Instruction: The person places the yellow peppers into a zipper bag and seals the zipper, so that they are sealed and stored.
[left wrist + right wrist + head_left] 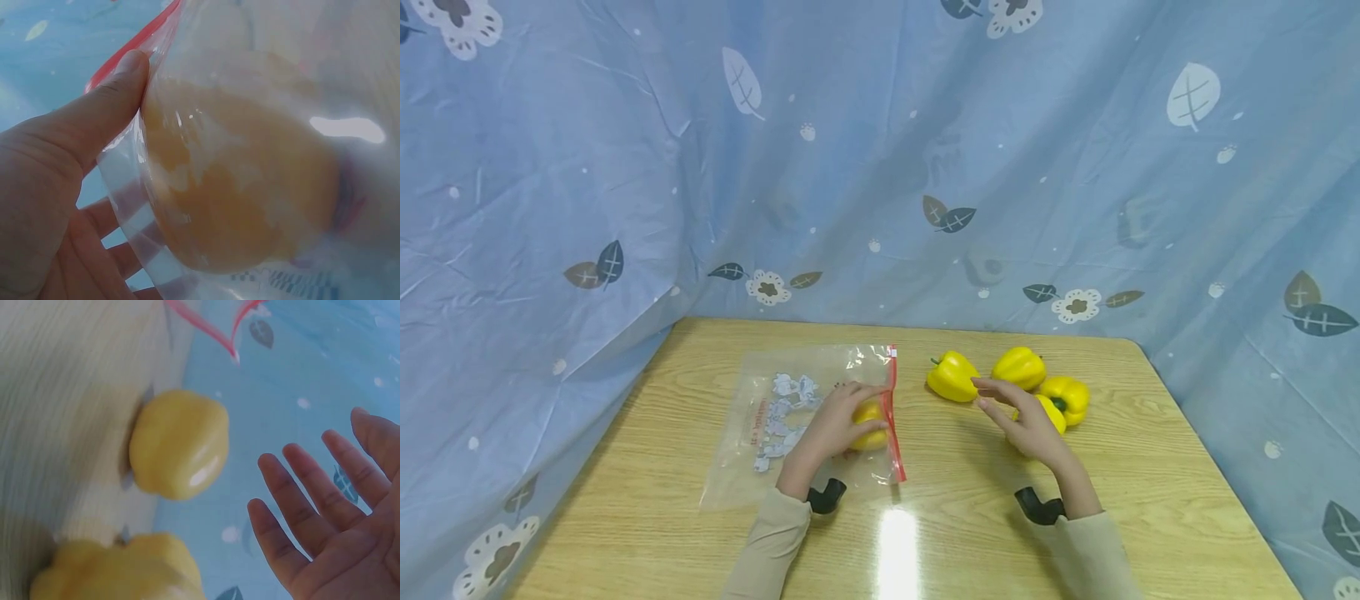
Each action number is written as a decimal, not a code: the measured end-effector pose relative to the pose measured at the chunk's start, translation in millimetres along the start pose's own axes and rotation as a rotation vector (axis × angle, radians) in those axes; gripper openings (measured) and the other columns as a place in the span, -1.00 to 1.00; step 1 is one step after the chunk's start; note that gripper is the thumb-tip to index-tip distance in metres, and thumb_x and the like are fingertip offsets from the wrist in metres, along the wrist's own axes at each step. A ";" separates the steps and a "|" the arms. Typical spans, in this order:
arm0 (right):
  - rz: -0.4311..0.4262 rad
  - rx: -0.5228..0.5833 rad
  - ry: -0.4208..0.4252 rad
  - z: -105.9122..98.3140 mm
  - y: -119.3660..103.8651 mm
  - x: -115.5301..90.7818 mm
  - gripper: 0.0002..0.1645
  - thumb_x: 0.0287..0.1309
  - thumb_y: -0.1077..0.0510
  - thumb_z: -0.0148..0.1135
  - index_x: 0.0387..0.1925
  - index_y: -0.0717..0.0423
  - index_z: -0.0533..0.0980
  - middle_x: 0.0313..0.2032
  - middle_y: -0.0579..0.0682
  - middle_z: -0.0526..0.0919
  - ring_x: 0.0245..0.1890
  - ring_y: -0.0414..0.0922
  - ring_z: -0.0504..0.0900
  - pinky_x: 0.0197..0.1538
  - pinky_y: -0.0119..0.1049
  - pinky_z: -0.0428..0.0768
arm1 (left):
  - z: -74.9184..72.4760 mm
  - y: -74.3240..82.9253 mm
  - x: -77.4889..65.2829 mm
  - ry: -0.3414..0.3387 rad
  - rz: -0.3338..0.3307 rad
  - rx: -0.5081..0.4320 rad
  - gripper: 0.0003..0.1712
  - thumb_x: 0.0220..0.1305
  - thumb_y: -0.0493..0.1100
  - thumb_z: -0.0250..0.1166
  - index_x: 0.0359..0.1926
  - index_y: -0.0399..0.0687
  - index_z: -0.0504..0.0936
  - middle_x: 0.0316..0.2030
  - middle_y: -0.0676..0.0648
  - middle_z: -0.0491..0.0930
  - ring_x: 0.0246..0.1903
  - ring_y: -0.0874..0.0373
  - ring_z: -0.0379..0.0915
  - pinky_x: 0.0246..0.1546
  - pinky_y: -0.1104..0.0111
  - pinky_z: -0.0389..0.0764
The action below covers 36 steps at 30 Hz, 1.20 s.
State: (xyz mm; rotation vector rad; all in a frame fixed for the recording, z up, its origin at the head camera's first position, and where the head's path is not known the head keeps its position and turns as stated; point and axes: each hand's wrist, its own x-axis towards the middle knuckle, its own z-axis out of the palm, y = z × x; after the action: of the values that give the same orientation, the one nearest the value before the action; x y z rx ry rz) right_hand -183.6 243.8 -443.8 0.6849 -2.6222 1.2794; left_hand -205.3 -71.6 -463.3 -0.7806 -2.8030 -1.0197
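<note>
A clear zip bag (pixel 741 425) with a red zip edge lies on the table, its mouth toward the right. Inside it, near the mouth, is one yellow bell pepper (pixel 869 423), also seen through the film in the left wrist view (pixel 244 181). My left hand (pixel 838 421) grips the bag by its mouth, thumb on the near side and fingers behind the film. Over the loose peppers hovers my right hand (pixel 1026 421), fingers spread and holding nothing. Nearest to it are a yellow bell pepper (pixel 953 377) and another one (pixel 1047 412) partly hidden behind the hand.
Two more yellow bell peppers, one at the back (pixel 1018 367) and one at the right (pixel 1066 399), sit close together on the wooden table (pixel 1150 467). Blue patterned cloth (pixel 865 167) hangs behind the table and along both sides.
</note>
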 end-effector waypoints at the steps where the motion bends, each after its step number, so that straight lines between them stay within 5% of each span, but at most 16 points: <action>1: -0.006 -0.004 0.006 -2.3 1.4 -0.5 -0.58 0.28 0.12 0.08 0.16 0.04 0.41 0.11 0.08 0.50 0.04 0.03 0.54 0.09 0.01 0.49 | 0.1 -0.1 0.1 0.001 0.002 0.006 -0.37 0.09 0.07 0.34 0.22 0.15 0.44 0.05 -0.06 0.49 0.08 -0.04 0.37 0.15 0.04 0.35; 12: -0.015 -0.111 0.074 -26.7 2.6 -12.3 -0.54 0.17 0.32 0.16 0.14 0.19 0.42 0.04 0.10 0.55 -0.04 -0.06 0.54 0.03 0.02 0.51 | 0.8 1.7 -1.7 0.010 0.008 0.002 -0.37 0.08 0.06 0.35 0.20 0.11 0.45 0.04 -0.07 0.49 0.07 -0.05 0.37 0.15 0.04 0.36; 16: 0.014 -0.167 0.116 -38.8 -12.2 -17.1 -0.55 0.14 0.35 0.18 0.11 0.26 0.43 0.03 0.17 0.55 -0.04 -0.21 0.50 0.03 -0.32 0.53 | 1.3 2.7 -2.0 0.013 0.006 -0.002 -0.38 0.08 0.05 0.35 0.19 0.09 0.46 0.04 -0.08 0.50 0.08 -0.05 0.37 0.16 0.04 0.34; 18: 0.028 -0.180 0.141 -44.7 -13.5 -19.6 -0.56 0.14 0.35 0.19 0.09 0.25 0.44 0.04 0.17 0.54 0.00 -0.25 0.47 0.03 -0.35 0.51 | 1.3 3.1 -1.9 0.013 0.005 -0.005 -0.38 0.08 0.04 0.35 0.19 0.09 0.47 0.04 -0.07 0.50 0.08 -0.05 0.36 0.16 0.04 0.34; 23: 0.073 -0.185 0.188 -55.9 23.4 -27.4 -0.55 0.20 0.23 0.17 0.15 0.13 0.43 0.11 0.11 0.49 0.10 -0.20 0.38 0.07 0.03 0.43 | 1.0 3.6 -1.3 0.006 -0.008 -0.008 -0.38 0.07 0.06 0.36 0.19 0.09 0.47 0.06 -0.07 0.49 0.10 -0.07 0.35 0.19 0.03 0.31; 36: 0.140 -0.165 0.259 -78.0 65.6 -44.2 -0.51 0.23 0.20 0.15 0.18 0.22 0.37 0.17 0.30 0.32 0.11 0.27 0.26 0.05 0.33 0.30 | 0.1 1.4 -1.5 0.009 0.010 0.000 -0.38 0.09 0.07 0.34 0.20 0.10 0.46 0.06 -0.06 0.49 0.10 -0.06 0.34 0.18 0.03 0.32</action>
State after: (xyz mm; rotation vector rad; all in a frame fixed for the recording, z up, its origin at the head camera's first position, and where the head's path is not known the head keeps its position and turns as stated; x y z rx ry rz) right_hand -179.9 354.2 -455.6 0.2925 -2.5584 1.0845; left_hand -203.3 -71.2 -463.0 -0.7876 -2.7882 -1.0197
